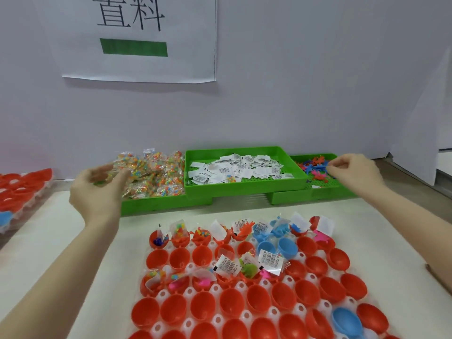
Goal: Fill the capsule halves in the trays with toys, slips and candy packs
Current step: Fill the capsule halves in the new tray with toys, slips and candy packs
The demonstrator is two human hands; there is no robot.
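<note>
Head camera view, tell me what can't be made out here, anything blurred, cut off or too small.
- Left hand: motion-blurred over the candy packs; whether it holds one is unclear.
- Right hand: fingertips curl at the toy tray; any toy pinched is hidden.
- Slips: print too small to read.
- Capsule tray: cut off by the bottom edge.
</note>
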